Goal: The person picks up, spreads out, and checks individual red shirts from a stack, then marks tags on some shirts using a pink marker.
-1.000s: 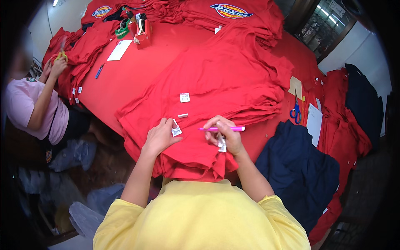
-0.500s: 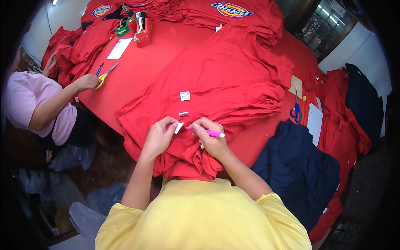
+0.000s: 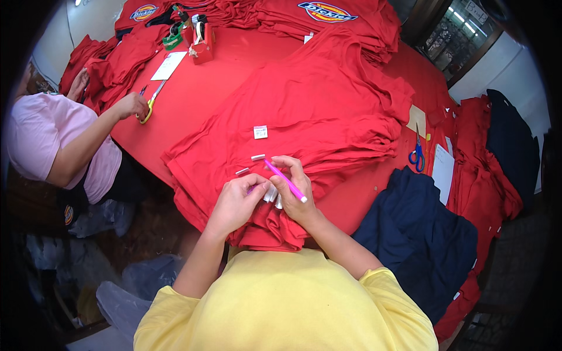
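Observation:
My right hand (image 3: 297, 196) grips a pink pen (image 3: 284, 179) with a white end, its shaft slanting across the fingers. My left hand (image 3: 235, 202) is pinched close beside it, with a small purple piece (image 3: 252, 189) showing at its fingertips. Between the hands are several white fabric labels (image 3: 271, 195), partly hidden by the fingers. All this is over a stack of red garments (image 3: 281, 120), whose near edge bunches up against my yellow shirt. Two narrow white labels stick up just beyond my hands, and a square printed label (image 3: 260, 132) lies flat farther off.
To the left a person in a pink shirt (image 3: 64, 137) has a hand at yellow-handled scissors (image 3: 151, 104). Red tape dispenser (image 3: 202, 50) and folded red garments stand at the back. Blue-handled scissors (image 3: 417, 157), a white sheet (image 3: 442, 174) and a dark navy garment (image 3: 418, 245) lie right.
My left hand has let go of a white label, which now stands on the red cloth, and has moved nearer. The pen has tilted in my right hand. The co-worker's near hand has shifted rightward.

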The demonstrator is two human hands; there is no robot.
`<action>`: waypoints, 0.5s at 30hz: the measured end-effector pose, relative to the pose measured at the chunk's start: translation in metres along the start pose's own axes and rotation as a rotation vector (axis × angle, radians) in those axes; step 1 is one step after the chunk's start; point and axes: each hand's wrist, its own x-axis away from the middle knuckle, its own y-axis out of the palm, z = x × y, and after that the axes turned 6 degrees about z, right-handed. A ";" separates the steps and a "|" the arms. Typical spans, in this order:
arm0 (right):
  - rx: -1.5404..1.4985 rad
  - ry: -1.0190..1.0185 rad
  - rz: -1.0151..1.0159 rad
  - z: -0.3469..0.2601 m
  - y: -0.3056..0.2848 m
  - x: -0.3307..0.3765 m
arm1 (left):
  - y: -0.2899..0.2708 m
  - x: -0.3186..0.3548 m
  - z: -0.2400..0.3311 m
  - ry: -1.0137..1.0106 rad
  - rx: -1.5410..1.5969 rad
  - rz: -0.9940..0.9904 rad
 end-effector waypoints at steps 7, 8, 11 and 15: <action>-0.183 0.130 -0.073 -0.004 -0.013 0.001 | -0.025 -0.037 -0.040 0.142 -0.562 0.219; -0.197 0.171 -0.086 -0.004 -0.014 0.001 | -0.018 -0.034 -0.054 0.175 -0.620 0.227; -0.111 0.028 -0.084 -0.003 -0.012 -0.002 | -0.016 -0.034 -0.066 0.179 -0.579 0.258; -0.094 0.099 -0.101 -0.006 -0.011 -0.004 | -0.019 -0.032 -0.049 0.058 -0.377 0.187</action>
